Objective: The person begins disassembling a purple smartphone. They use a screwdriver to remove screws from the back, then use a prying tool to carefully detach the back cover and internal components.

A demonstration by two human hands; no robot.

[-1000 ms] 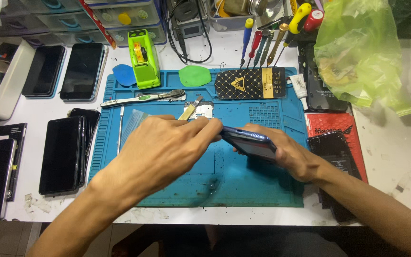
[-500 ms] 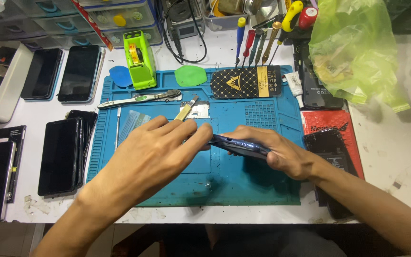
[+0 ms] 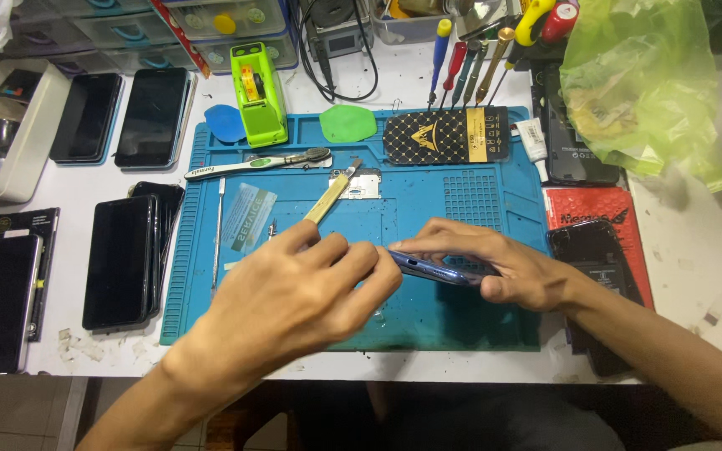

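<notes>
My right hand [image 3: 495, 267] grips a dark blue phone [image 3: 436, 269] on edge above the blue work mat [image 3: 461, 326]. Fingers of my left hand [image 3: 294, 292] close on the phone's left end, and a yellow-handled tool [image 3: 327, 199] sticks up and away from that hand toward the mat's back. Whether the left hand holds the tool or only covers its near end is hidden.
Several dark phones [image 3: 119, 259] lie left of the mat. A green tape dispenser [image 3: 259, 92], green pick [image 3: 348, 124], black-and-gold pack [image 3: 444, 135] and metal tweezers [image 3: 252, 164] sit at the mat's back. Screwdrivers [image 3: 470, 58] stand behind; a green plastic bag [image 3: 645, 83] lies at right.
Both hands with the phone have stayed over the mat's middle; the left fingers slid slightly along the phone's left end. The view shifted a little.
</notes>
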